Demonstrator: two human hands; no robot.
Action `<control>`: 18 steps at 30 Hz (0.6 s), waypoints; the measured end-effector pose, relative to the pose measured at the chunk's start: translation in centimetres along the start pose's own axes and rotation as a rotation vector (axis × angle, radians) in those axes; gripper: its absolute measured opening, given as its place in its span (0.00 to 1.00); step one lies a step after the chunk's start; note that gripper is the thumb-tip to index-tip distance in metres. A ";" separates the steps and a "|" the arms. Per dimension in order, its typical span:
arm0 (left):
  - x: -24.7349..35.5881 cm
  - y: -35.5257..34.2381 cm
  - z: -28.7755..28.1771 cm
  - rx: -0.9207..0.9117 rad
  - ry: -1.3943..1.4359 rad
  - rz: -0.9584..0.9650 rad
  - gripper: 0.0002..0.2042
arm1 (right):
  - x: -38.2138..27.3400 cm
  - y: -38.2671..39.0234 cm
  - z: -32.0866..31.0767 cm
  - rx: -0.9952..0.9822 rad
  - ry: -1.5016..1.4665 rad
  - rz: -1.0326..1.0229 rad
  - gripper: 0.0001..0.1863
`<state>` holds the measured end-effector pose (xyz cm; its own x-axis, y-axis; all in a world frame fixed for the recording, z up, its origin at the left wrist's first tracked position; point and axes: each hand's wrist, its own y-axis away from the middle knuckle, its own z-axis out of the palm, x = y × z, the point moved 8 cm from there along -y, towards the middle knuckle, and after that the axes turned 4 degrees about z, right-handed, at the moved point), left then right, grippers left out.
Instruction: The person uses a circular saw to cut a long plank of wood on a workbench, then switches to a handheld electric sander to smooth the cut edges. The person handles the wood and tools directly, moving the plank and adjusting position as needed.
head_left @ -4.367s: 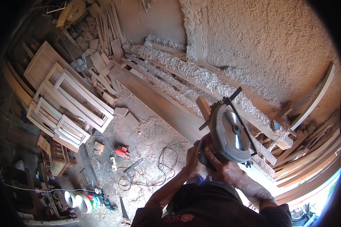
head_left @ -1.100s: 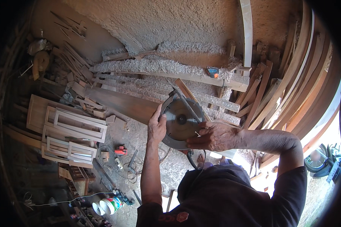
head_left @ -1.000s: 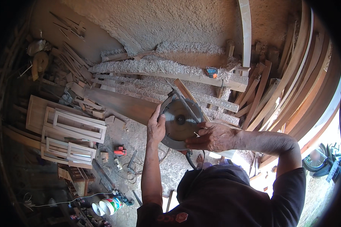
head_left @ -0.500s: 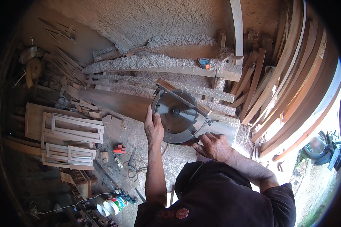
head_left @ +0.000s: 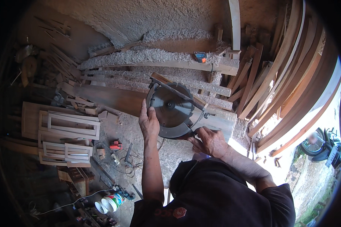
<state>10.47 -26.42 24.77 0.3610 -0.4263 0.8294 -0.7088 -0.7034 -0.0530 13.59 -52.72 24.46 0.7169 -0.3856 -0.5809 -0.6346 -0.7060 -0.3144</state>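
A circular saw (head_left: 175, 132) lies on its side, its toothed round blade (head_left: 178, 113) facing up. My left hand (head_left: 149, 124) grips the left side of its curved metal guard, thumb resting over the rim. At the saw's near right, my right hand (head_left: 212, 142) is closed around a part of the saw, which its fingers mostly hide. A straight base plate crosses above the blade at a slant. Beneath the saw stretches a wide, smooth wooden board (head_left: 110, 99).
Beyond the board run long beams (head_left: 140, 60) covered in shavings, with a tape measure (head_left: 199, 57) on one. Planks (head_left: 291, 75) lean at the right. Small wooden frames (head_left: 70, 128) are stacked at the left. Cords and a red tool (head_left: 116, 145) lie on the floor near a bucket (head_left: 113, 201).
The whole view has shifted slightly, so everything sits a little farther left. Both hands keep their places on the saw.
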 end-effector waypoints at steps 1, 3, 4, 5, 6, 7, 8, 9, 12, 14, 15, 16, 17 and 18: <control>0.2 0.2 0.0 0.001 0.012 0.009 0.26 | -0.1 0.0 0.3 -0.014 0.080 -0.004 0.19; 0.5 0.3 0.0 0.005 -0.027 0.021 0.26 | -0.1 -0.1 0.8 -0.039 0.071 0.023 0.19; 0.5 0.3 0.0 0.011 -0.040 0.019 0.26 | -0.1 0.0 1.3 -0.080 0.081 0.045 0.19; 0.6 0.3 0.1 0.010 -0.007 0.023 0.26 | -0.4 -0.2 0.3 0.069 -0.024 0.024 0.19; 0.7 0.3 0.1 0.008 -0.002 0.033 0.26 | 0.3 -0.3 1.3 -0.009 -0.203 0.150 0.19; 0.7 0.3 0.2 0.008 0.003 0.042 0.26 | 0.9 -0.2 2.1 -0.054 -0.366 0.271 0.19; 0.7 0.3 0.1 0.011 0.007 0.051 0.26 | 1.6 0.2 3.7 -0.166 -0.513 0.441 0.20; 0.8 0.3 0.1 0.024 -0.045 0.072 0.26 | 1.9 0.7 4.4 -0.162 -0.934 0.549 0.23; 0.5 0.4 0.1 0.038 -0.014 0.057 0.26 | 1.8 2.5 7.5 -0.284 -1.456 0.874 0.27; 0.4 0.3 0.2 0.047 -0.002 0.045 0.25 | 1.1 2.8 8.7 -0.327 -1.762 0.932 0.27; 0.2 0.3 0.2 0.050 0.010 0.026 0.25 | 0.7 3.0 9.1 -0.346 -1.923 0.961 0.28; 0.4 0.4 0.3 0.051 0.034 0.044 0.25 | 0.7 3.1 9.1 -0.358 -1.931 0.924 0.29; 0.4 0.4 0.4 0.051 0.063 0.049 0.26 | 0.6 3.3 9.0 -0.367 -1.939 0.895 0.30; 0.3 0.4 0.5 0.052 0.107 0.040 0.26 | 0.5 3.5 8.8 -0.378 -1.945 0.865 0.31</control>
<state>10.56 -27.13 24.76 0.2649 -0.3935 0.8803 -0.6876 -0.7171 -0.1136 9.18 -50.17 16.45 -0.9161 0.1681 -0.3640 -0.3047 -0.8821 0.3594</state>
